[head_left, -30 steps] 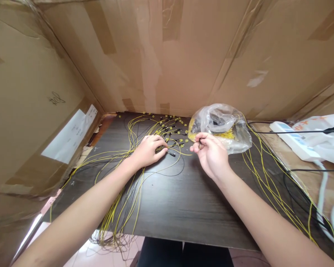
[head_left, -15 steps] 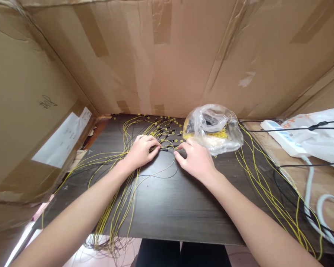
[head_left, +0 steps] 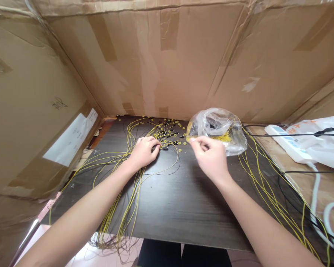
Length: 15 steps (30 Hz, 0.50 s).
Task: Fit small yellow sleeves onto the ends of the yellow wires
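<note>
My left hand rests on the dark table with thumb and fingers closed around a thin wire. The wire's black connector end pokes out past the fingertips. Many yellow and black wires run beneath and beside this hand, their black ends bunched behind it. Small yellow pieces lie scattered around those ends. My right hand is held in a pinch in front of a clear plastic bag containing yellow pieces; whatever its fingertips hold, if anything, is too small to make out.
Cardboard walls stand behind and to the left of the table. More yellow wires trail down the right side. Beyond them lie a white power strip, black cables and a white bag.
My right hand has moved right and back from beside the connector ends, its fingers drawn into a pinch. My left hand keeps its hold on the wire. The view has shifted slightly.
</note>
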Motion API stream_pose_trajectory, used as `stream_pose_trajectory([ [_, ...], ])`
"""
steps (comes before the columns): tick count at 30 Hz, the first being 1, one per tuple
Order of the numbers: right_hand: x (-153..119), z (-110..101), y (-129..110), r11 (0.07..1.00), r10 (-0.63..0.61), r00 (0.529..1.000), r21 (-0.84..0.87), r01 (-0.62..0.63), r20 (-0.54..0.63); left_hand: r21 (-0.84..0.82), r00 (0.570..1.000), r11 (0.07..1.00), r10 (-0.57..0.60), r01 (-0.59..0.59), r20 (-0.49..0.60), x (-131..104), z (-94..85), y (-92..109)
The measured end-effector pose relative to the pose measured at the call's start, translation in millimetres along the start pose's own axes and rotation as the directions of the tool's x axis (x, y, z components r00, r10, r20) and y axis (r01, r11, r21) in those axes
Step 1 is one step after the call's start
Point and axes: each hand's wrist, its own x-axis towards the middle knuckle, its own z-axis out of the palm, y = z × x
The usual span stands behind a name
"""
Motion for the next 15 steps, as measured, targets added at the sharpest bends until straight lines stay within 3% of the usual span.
stream_pose_trajectory([
  [3,9.8,-2.1,2.3,0.946,0.119,0.95,0.323,-0.02,-0.288,-0.008,1.0,1.0,-0.003,0.003,0.009,-0.6,1.5,-1.0],
  [6,21.8,-7.1,2.9,0.873,0.204,0.876,0.486,0.039,-0.437,-0.008,1.0,1.0,0.0,0.0,0.02,-1.3,1.8,-1.1],
  [10,44.1,-26.9,-12.5,0.767,0.288,0.838,0.635,0.089,-0.464,-0.009,0.999,1.0,-0.009,0.009,0.033,-2.2,1.0,-0.3],
  [12,60.2,-43.7,-24.8,0.71,0.293,0.85,0.695,0.113,-0.438,-0.024,0.999,0.999,-0.024,0.024,0.038,-2.6,0.8,-0.2],
  [13,69.2,-53.4,-30.2,0.669,0.301,0.876,0.738,0.088,-0.377,-0.032,0.999,0.999,-0.033,0.035,0.039,-2.8,0.7,-0.3],
  [15,88.4,-73.9,-36.8,0.608,0.37,0.873,0.793,0.032,-0.319,-0.04,0.998,0.998,-0.046,0.048,0.044,-3.2,0.7,-0.6],
])
